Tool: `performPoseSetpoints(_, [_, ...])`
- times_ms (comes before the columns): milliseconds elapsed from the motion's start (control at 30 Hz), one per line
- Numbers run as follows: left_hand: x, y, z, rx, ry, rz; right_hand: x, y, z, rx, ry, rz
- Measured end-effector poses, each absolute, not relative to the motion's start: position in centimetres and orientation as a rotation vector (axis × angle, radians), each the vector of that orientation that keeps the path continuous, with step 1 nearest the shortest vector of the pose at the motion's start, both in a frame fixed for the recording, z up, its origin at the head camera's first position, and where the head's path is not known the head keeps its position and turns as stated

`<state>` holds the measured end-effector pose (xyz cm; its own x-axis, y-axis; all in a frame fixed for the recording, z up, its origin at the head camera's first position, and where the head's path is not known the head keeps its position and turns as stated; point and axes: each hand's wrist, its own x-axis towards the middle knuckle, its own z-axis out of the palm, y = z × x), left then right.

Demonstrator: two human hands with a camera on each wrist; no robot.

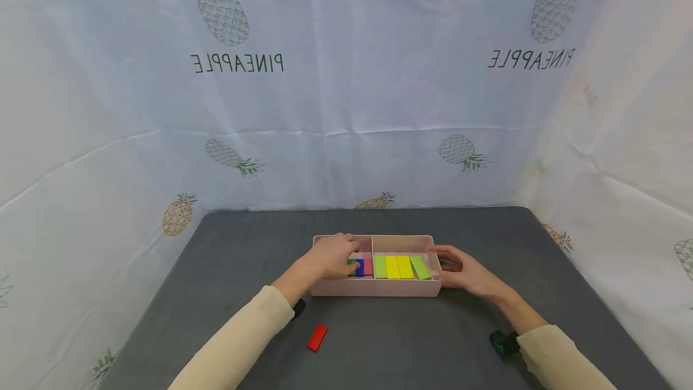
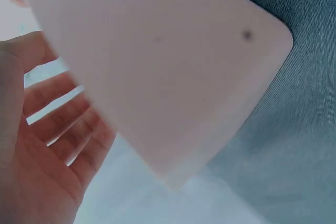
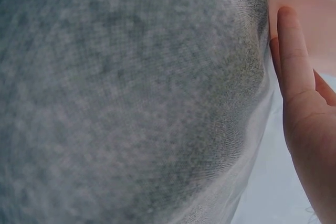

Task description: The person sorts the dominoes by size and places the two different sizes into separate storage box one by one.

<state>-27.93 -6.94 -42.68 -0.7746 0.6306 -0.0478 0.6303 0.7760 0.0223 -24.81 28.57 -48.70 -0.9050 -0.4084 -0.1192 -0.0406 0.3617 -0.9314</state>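
A pale pink two-compartment box (image 1: pixel 373 288) lies across the dark table. My left hand (image 1: pixel 331 256) reaches over its left compartment, thumb and fingers apart above a blue block (image 1: pixel 360 268), a pink block (image 1: pixel 369 266) and a partly covered green one. In the left wrist view the box wall hides that hand's fingertips. My right hand (image 1: pixel 470 272) holds the box's right end, thumb near the front corner and fingers at the rim. Yellow blocks (image 1: pixel 398 267) and light green blocks (image 1: pixel 420 268) lie in the right compartment; one light green block is tilted.
A red block (image 1: pixel 317 338) lies on the dark tabletop (image 1: pixel 400 342) in front of the box, near the left forearm. White cloth (image 1: pixel 346 95) printed with pineapples hangs behind the table and along both sides. Dark bands sit at both wrists.
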Motion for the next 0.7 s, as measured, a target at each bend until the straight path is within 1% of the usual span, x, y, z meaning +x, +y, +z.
performPoseSetpoints(367, [-25.1,-8.6,-38.7,1.209,3.008,-0.02,-24.9,28.7,-48.7,-0.409,2.304,-1.543])
performPoseSetpoints(533, [-24.0,-9.7,-38.3,1.302,3.011,-0.101,-25.0,28.6,-48.7,-0.402,2.32,-1.536])
performPoseSetpoints(700, [-22.9,-10.5,-38.4,1.394,3.019,-0.071,-24.9,28.7,-48.6,-0.399,2.31,-1.551])
